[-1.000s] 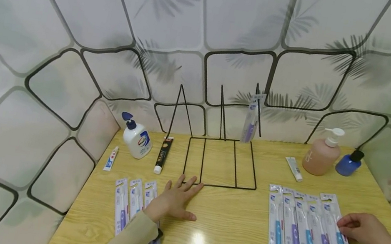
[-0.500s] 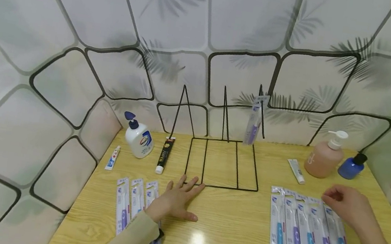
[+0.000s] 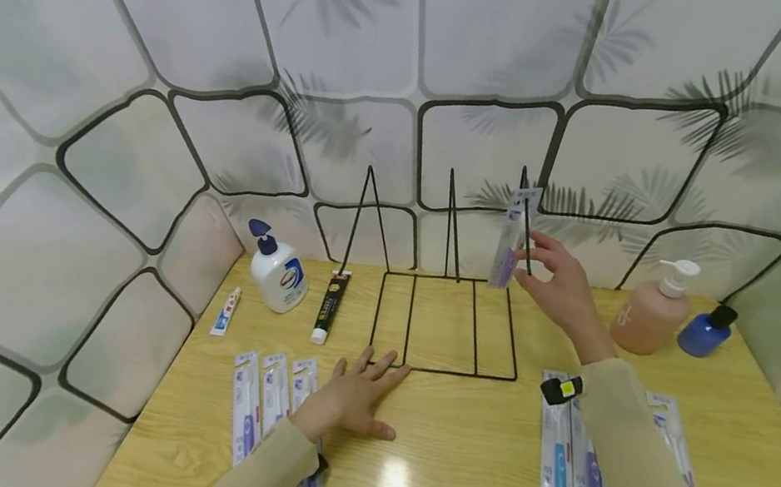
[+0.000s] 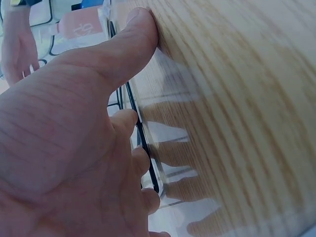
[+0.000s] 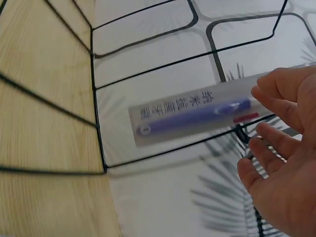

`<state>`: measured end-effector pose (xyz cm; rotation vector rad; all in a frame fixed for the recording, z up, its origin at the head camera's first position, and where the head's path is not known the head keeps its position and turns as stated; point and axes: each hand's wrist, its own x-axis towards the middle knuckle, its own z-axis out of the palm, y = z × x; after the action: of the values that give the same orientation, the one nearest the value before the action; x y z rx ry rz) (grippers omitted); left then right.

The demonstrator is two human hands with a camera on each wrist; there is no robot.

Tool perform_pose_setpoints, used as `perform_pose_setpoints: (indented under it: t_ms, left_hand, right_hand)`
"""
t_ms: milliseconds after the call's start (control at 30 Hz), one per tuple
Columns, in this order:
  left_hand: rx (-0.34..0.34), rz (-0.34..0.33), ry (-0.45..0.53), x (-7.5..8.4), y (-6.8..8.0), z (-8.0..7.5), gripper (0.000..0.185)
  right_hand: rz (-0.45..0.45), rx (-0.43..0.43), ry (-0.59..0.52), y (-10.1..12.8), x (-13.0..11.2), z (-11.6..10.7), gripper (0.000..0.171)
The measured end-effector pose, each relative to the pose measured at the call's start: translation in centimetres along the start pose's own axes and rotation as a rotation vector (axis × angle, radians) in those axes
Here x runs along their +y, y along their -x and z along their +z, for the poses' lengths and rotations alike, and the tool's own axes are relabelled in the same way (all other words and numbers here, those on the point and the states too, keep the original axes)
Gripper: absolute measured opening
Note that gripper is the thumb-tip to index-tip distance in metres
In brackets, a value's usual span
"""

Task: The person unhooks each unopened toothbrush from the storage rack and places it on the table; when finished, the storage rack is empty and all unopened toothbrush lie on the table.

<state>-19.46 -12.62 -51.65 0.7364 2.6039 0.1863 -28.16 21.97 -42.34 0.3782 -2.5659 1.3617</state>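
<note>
My left hand [image 3: 355,402] lies spread on the wooden table, its fingertips at the front bar of a black wire rack [image 3: 443,372]. Nothing is held in it. My right hand [image 3: 562,286] is raised at the rack's right prong, beside a packaged toothbrush [image 3: 505,252] hanging there. In the right wrist view the fingers are relaxed and partly apart, with their tips overlapping the clear package of the purple toothbrush [image 5: 187,118]. Whether they touch it is unclear. Several packaged toothbrushes [image 3: 560,479] lie at right, partly covered by my right sleeve; others [image 3: 247,416] lie at left.
At left stand a white pump bottle [image 3: 279,277] and, lying down, a black toothpaste tube [image 3: 329,310] and a small tube [image 3: 225,311]. A pink pump bottle [image 3: 648,316] and a blue bottle [image 3: 706,331] stand at the right. A patterned wall [image 3: 498,32] rises behind.
My right hand has left the toothbrush packages at the right and moved up and left to the hanging toothbrush. The left hand has stayed at the rack's front bar.
</note>
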Motion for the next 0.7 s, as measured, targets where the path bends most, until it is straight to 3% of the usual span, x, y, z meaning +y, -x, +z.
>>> perform_pose_setpoints:
  t_ms: [167, 367, 567, 700]
  left_hand:
    - [-0.011, -0.002, -0.001, 0.2, -0.1, 0.1, 0.105]
    - [-0.019, 0.000, -0.009, 0.4, -0.2, -0.1, 0.105]
    - [-0.018, -0.005, -0.013, 0.4, -0.5, 0.0, 0.105]
    - [-0.022, -0.008, -0.027, 0.3, -0.6, 0.2, 0.105]
  right_hand:
    - [0.035, 0.033, -0.062, -1.3, 0.1, 0.9, 0.024]
    - [0.031, 0.188, -0.022, -1.2, 0.2, 1.1, 0.014]
    - [-0.017, 0.325, 0.026, 0.9, 0.1, -0.2, 0.014]
    - [-0.013, 0.381, 0.114, 3.7, 0.5, -2.1, 0.012]
